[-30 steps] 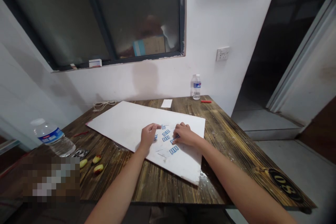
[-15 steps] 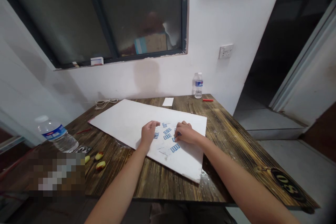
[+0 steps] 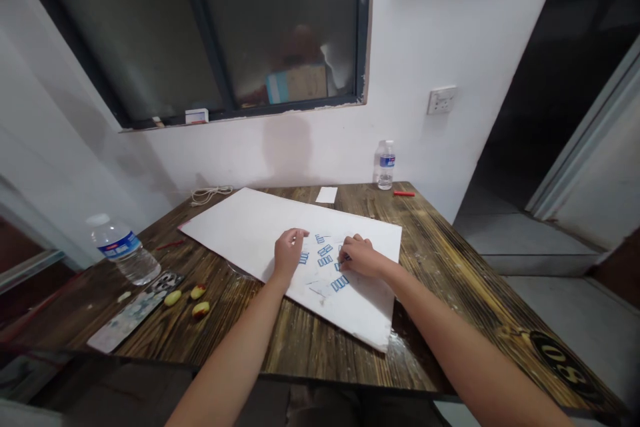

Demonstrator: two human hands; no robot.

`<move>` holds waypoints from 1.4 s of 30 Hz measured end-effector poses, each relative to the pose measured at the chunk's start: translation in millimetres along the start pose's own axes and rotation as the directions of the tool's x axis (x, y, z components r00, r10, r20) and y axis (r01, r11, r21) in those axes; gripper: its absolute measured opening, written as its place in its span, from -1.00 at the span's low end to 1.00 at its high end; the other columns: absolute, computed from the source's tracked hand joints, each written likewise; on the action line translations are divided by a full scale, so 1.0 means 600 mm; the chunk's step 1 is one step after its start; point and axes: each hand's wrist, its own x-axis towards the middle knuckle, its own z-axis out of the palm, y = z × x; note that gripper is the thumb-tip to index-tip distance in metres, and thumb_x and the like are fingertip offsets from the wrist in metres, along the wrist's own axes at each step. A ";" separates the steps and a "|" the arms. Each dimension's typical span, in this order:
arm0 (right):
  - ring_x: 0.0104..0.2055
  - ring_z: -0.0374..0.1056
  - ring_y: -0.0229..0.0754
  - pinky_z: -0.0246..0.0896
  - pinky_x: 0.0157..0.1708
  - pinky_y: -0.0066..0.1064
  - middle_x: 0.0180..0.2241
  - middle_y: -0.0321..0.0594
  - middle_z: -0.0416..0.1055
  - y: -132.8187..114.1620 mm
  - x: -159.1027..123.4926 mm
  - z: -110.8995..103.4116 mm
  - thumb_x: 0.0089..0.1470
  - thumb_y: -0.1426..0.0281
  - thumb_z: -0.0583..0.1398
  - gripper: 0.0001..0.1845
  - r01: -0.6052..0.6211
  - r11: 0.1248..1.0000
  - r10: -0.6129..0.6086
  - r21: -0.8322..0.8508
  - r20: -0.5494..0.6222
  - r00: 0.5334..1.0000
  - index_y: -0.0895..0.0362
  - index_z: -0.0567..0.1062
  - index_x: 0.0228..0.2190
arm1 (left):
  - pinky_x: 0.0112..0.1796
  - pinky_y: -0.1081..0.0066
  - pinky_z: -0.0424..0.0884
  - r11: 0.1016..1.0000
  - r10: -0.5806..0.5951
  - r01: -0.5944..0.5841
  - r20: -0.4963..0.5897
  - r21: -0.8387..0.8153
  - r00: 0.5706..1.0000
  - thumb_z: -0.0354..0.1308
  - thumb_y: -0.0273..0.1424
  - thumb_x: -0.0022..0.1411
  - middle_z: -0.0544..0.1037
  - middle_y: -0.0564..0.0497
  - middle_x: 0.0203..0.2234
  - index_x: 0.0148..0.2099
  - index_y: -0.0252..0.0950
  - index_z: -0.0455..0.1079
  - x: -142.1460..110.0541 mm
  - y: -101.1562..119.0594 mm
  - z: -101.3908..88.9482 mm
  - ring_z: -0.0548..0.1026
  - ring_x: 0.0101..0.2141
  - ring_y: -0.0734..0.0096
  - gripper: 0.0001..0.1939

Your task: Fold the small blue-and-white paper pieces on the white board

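A large white sheet (image 3: 240, 230) lies slantwise on the wooden table (image 3: 450, 280). Several small blue-striped paper pieces (image 3: 325, 260) are spread on it between my hands. My left hand (image 3: 289, 254) rests on the sheet with fingers curled, its fingertips by a blue piece (image 3: 303, 258). My right hand (image 3: 361, 257) is closed in a pinch over another blue piece (image 3: 343, 257) at the right of the group. One more blue piece (image 3: 340, 283) lies nearer to me.
A water bottle (image 3: 123, 250) lies at the table's left, another bottle (image 3: 385, 165) stands at the back by the wall. Small yellow-red fruits (image 3: 193, 300), a flat patterned strip (image 3: 134, 312), a white cord (image 3: 210, 195), a paper slip (image 3: 327, 195) and a red pen (image 3: 403, 193) lie around. Doorway at right.
The camera has shifted a little to the left and down; both hands stay on the sheet among the blue pieces, my left fingers slightly more spread.
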 end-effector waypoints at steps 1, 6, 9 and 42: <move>-0.04 0.16 0.05 0.01 -0.16 -0.23 -0.16 -0.09 0.39 0.000 0.000 0.000 -0.03 0.33 0.31 -0.85 -0.004 1.000 0.004 -0.004 0.007 1.000 0.05 0.59 -0.33 | -0.18 0.33 0.40 0.998 0.051 -0.052 0.009 0.036 0.999 -0.06 -0.28 0.28 0.60 0.00 -0.34 -0.31 -0.25 0.49 -0.002 0.002 0.000 0.51 -0.23 0.30 -0.69; -0.03 0.16 0.03 -0.01 -0.15 -0.24 -0.15 -0.11 0.39 -0.003 -0.002 -0.001 -0.01 0.31 0.29 -0.84 -0.022 0.999 0.023 -0.029 0.036 0.999 0.06 0.57 -0.32 | -0.15 0.28 0.34 0.934 0.319 -0.332 0.110 0.133 0.942 -0.05 -0.34 0.31 0.57 -0.01 -0.37 -0.31 -0.24 0.47 -0.011 0.014 0.002 0.46 -0.25 0.29 -0.72; -0.02 0.15 0.03 0.00 -0.15 -0.24 -0.15 -0.11 0.39 -0.004 -0.002 -0.001 0.01 0.30 0.28 -0.84 -0.029 0.999 0.030 -0.038 0.043 0.999 0.08 0.56 -0.31 | -0.14 0.25 0.29 0.892 0.390 -0.422 0.196 0.162 0.899 -0.03 -0.37 0.31 0.58 -0.01 -0.36 -0.30 -0.25 0.46 -0.015 0.022 0.002 0.45 -0.24 0.29 -0.75; -0.59 0.17 -0.32 0.03 -0.55 -0.47 -0.65 -0.37 0.33 -0.009 0.001 0.007 -0.18 0.20 0.30 -0.76 0.065 0.758 0.103 0.649 -0.217 0.971 0.13 0.50 -0.53 | -0.10 0.29 0.17 0.822 0.414 -0.556 0.539 0.125 0.733 0.14 -0.18 0.23 0.58 0.00 -0.21 -0.16 -0.22 0.46 -0.025 0.018 0.004 0.44 -0.13 0.31 -0.75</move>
